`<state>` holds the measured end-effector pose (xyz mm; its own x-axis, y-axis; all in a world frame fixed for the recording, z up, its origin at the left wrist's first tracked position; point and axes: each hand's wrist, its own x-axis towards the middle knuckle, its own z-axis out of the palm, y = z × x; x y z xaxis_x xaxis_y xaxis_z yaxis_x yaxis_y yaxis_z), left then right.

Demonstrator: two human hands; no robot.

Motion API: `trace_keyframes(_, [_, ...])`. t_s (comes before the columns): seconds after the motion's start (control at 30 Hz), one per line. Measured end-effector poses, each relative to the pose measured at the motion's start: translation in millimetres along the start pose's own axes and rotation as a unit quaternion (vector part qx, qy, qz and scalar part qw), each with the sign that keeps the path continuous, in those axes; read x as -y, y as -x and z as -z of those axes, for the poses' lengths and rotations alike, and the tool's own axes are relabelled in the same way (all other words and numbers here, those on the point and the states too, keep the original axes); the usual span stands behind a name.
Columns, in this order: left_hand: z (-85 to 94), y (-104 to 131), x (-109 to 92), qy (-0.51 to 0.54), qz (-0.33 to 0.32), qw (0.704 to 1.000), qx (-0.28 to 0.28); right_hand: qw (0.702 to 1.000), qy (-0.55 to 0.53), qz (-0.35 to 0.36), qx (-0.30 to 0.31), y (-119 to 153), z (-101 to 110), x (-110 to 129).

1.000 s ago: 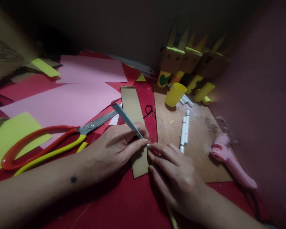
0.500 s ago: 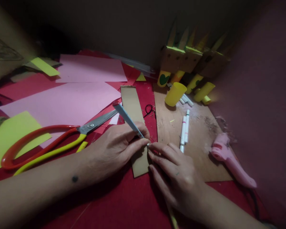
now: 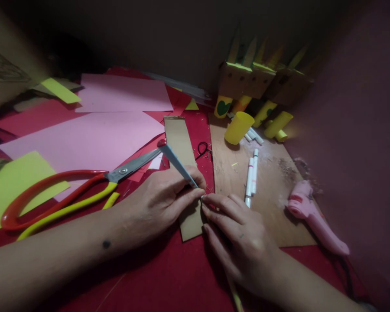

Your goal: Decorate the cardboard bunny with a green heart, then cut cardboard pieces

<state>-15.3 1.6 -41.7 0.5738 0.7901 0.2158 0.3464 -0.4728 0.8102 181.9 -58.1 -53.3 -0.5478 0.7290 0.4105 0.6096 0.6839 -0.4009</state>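
My left hand (image 3: 169,193) is closed around a slim light-blue tool with a red end (image 3: 177,165), which slants up and away; its lower tip is hidden by fingers, so its exact kind is unclear. Pressed up against those fingertips, my right hand (image 3: 238,232) is closed on a thin yellowish stick (image 3: 235,298) that shows below the palm. The spot where stick and tool meet is too small and dark to make out. Beneath the hands lies a cardboard strip (image 3: 180,138). Large scissors (image 3: 123,172) with red and yellow handles rest left of my left hand, blades partly open.
A wooden board (image 3: 227,173) on the right carries white markers (image 3: 249,180), a yellow cup (image 3: 239,128) and shavings. A pink glue gun (image 3: 312,216) lies at its right edge. Cardboard figures (image 3: 235,80) stand behind. Pink paper (image 3: 94,134) and yellow paper (image 3: 35,173) cover the left.
My left hand and the light-blue tool have shifted very slightly to the right. My right hand stays nearly still, and the other things have not moved.
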Motion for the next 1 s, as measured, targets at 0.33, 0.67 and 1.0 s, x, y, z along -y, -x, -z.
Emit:
trace_keyframes(0.33, [6.6, 1, -11, 0.023, 0.075, 0.996, -0.043, 1.000, -0.005, -0.028, -0.009, 2, 1, 1])
trace_keyframes(0.67, [3.5, 3, -11, 0.099, 0.157, 0.978, -0.092, 0.994, -0.054, -0.085, -0.045, 6, -1, 0])
trace_keyframes(1.0, [7.0, 4, -17, 0.072, 0.121, 0.985, -0.103, 0.977, -0.084, -0.155, -0.124, -1, 3, 0])
